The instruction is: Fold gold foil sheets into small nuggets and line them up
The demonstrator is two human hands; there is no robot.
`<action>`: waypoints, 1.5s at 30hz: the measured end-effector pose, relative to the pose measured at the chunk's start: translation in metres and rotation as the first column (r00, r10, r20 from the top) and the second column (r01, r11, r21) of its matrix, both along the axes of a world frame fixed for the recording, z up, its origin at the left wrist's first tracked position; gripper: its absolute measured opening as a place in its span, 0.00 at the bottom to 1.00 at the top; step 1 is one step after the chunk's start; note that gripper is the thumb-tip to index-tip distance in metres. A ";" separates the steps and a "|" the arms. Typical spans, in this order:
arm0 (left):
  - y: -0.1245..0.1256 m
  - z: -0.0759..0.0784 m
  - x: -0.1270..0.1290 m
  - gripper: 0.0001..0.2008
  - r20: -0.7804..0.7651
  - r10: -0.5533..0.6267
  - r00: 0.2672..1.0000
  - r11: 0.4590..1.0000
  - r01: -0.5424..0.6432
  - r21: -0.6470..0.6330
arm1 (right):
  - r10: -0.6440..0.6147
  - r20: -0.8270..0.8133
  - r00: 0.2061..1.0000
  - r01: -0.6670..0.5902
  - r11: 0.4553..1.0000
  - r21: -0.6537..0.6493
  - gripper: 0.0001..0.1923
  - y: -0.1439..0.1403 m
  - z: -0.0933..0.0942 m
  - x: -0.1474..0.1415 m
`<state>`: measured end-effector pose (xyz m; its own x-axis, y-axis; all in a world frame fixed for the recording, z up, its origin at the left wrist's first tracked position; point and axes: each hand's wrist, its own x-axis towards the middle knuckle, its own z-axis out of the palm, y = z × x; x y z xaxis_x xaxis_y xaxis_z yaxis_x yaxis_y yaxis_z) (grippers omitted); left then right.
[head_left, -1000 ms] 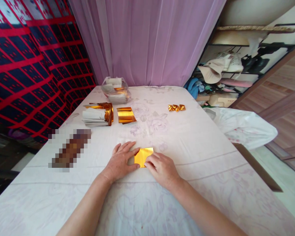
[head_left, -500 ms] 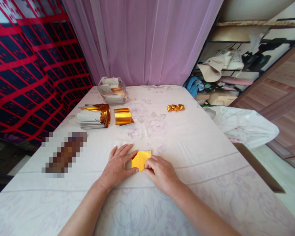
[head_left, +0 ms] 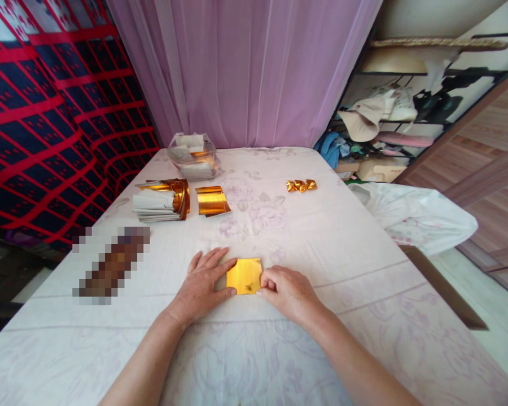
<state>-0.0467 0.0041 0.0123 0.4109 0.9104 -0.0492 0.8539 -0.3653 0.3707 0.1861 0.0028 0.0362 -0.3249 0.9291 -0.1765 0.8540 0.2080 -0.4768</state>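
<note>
A gold foil paper (head_left: 243,276), now a small flat rectangle, lies on the tablecloth between my hands. My left hand (head_left: 204,282) rests flat with its fingers spread; its thumb and index finger touch the paper's left edge. At the right edge is my right hand (head_left: 285,290), fingers curled and thumb against the index finger by the paper's lower right corner. Farther off lie several small folded gold pieces (head_left: 301,185). Left of the middle are a few loose gold foil sheets (head_left: 212,201) and a thick stack of foil-faced sheets (head_left: 154,205).
A clear plastic bag (head_left: 193,158) with more sheets stands at the far left of the table. A pixelated brown patch (head_left: 112,268) covers something at left. Beyond the table's right side are a white plastic bag (head_left: 427,217) and a shelf with a cap (head_left: 362,121).
My right hand has slid rightward across the paper to its right edge, baring more of the gold surface. My left hand has stayed in place.
</note>
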 end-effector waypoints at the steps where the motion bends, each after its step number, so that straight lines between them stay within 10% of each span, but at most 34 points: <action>1: 0.000 -0.001 -0.001 0.29 0.006 -0.007 1.000 1.000 0.007 0.008 | 0.000 -0.009 1.000 0.000 1.000 0.005 0.04 0.000 -0.001 0.001; 15: -0.021 -0.001 0.036 0.25 0.021 0.058 0.998 0.969 -0.062 0.238 | -0.023 -0.013 1.000 0.024 0.998 0.054 0.04 -0.004 -0.002 0.000; 45: -0.013 -0.006 0.003 0.35 0.078 0.172 0.982 0.985 -0.174 0.018 | -0.016 -0.014 1.000 0.017 1.000 0.023 0.04 -0.003 -0.003 0.001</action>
<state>-0.0439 -0.0091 0.0066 0.2487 0.9686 -0.0005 0.8749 -0.2244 0.4292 0.1868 -0.0003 0.0333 -0.3118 0.9381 -0.1506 0.8508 0.2052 -0.4837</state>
